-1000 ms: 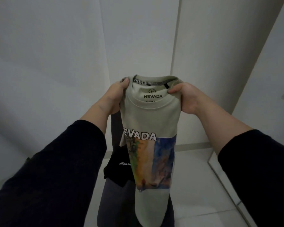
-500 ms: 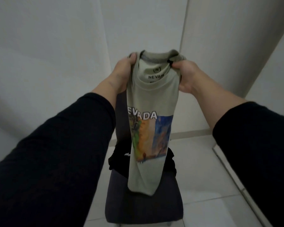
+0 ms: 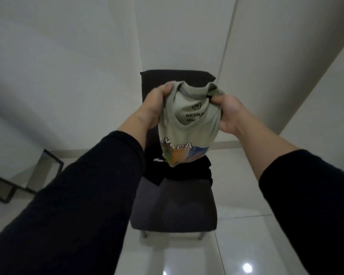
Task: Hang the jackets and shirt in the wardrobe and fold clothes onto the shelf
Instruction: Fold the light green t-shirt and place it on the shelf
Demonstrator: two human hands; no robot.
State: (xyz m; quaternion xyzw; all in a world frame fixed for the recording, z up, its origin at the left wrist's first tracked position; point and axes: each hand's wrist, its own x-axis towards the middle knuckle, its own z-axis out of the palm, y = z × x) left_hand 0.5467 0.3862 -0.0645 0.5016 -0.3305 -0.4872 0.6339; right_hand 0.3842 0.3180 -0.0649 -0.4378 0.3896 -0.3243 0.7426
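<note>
Gripping the beige T-shirt (image 3: 189,124) by its collar, left hand (image 3: 154,105); right hand (image 3: 227,113) likewise.

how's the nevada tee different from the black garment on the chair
The Nevada tee is pale sage with a colourful print; the black garment is dark with a small white mark. The tee is held up by the left hand and right hand; the black garment lies crumpled on the chair.

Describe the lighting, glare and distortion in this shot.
Head view: dim, flat light with muted colours; a bright glare spot on the glossy floor tiles; wide-angle lens bows the wall edges and stretches the dark sleeves; the T-shirt print is slightly soft, the chair mostly shadowed.
</note>
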